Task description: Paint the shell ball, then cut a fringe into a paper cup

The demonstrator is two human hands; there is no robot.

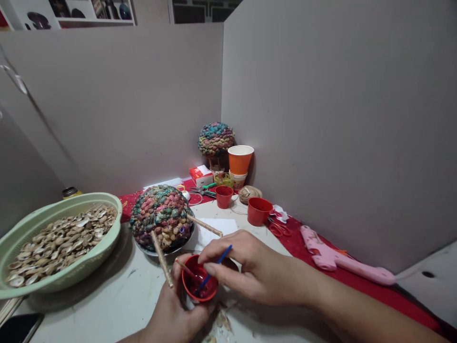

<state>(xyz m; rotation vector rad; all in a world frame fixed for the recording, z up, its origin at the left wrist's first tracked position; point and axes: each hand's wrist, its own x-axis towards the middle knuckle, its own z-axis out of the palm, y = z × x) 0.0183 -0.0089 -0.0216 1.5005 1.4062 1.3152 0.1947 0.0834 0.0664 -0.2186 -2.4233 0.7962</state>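
Observation:
My left hand (pixel 174 307) is wrapped round a small red cup (pixel 202 299), which is tilted towards me. Dark red liquid wets its inside. Between thumb and fingers, my right hand (pixel 250 267) pinches a thin blue paintbrush (pixel 223 256), its lower end down in the cup; the bristles cannot be made out. A second thin reddish stick (pixel 185 267) leans on the cup's left rim. Just behind, a ball covered in painted shells (pixel 160 209) rests in a dark bowl (pixel 152 252), with two tan sticks (pixel 162 259) jutting out of it.
To the left stands a green basket (pixel 117 228) of loose shells, a phone (pixel 21 328) before it. Behind are two red cups (pixel 260 211), a twine ball (pixel 250 193), an orange cup (pixel 240 159) and another shell ball (pixel 216 139). Right lies a pink glue gun (pixel 342 259). Grey partitions enclose the table.

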